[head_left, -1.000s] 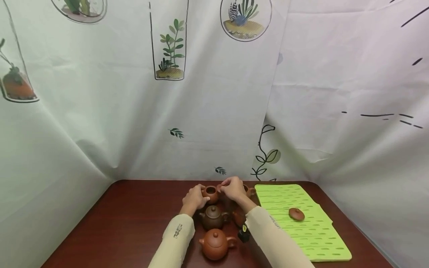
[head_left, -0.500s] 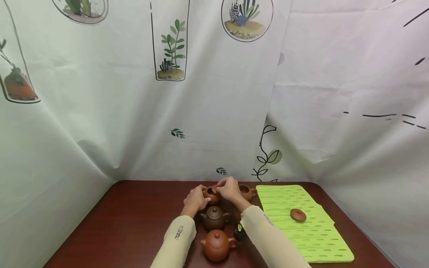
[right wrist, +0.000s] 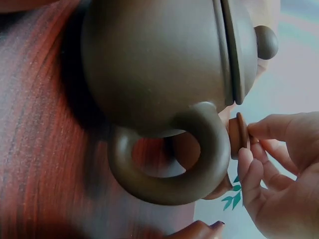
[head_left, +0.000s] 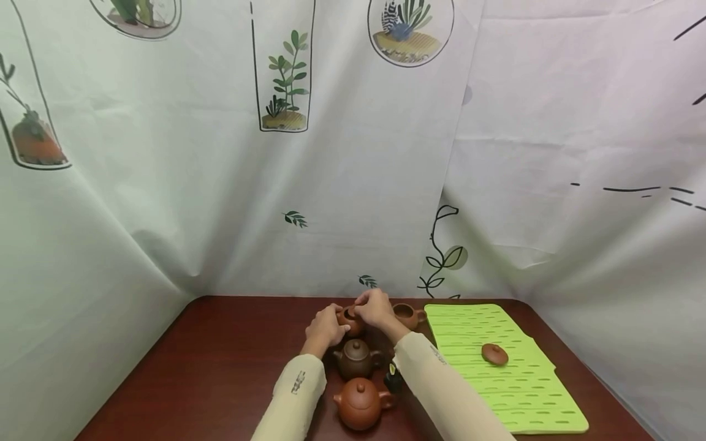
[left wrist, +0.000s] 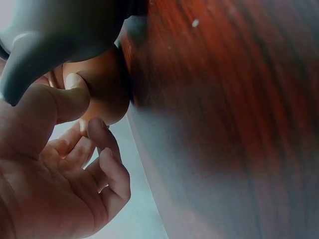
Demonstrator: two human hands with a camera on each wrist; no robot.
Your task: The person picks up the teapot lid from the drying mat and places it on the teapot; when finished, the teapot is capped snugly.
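Observation:
At the back of the table, my left hand (head_left: pixel 324 329) grips a small reddish-brown teapot (head_left: pixel 350 327), its thumb pressed on the pot's body (left wrist: pixel 107 89) in the left wrist view. My right hand (head_left: pixel 377 306) pinches a reddish-brown lid (right wrist: pixel 240 135) by its knob side between thumb and fingers. The lid is held tilted at the opening of that pot, part of which still shows dark. Just in front stands a dark brown teapot (head_left: pixel 355 358) with its lid on; its handle and body (right wrist: pixel 154 64) fill much of the right wrist view.
Nearest me stands an orange-brown lidded teapot (head_left: pixel 358 405). Behind my right wrist is a lidless pot (head_left: pixel 406 315). A small black item (head_left: pixel 393 378) with a yellow-green mark lies by my right sleeve. Another lid (head_left: pixel 494 354) rests on the lime-green mat (head_left: pixel 513 398) at right.
My right hand has carried the lid leftward from beside the reddish-brown teapot to over its opening. The left hand keeps its grip on the pot. The lidless pot at right is more exposed.

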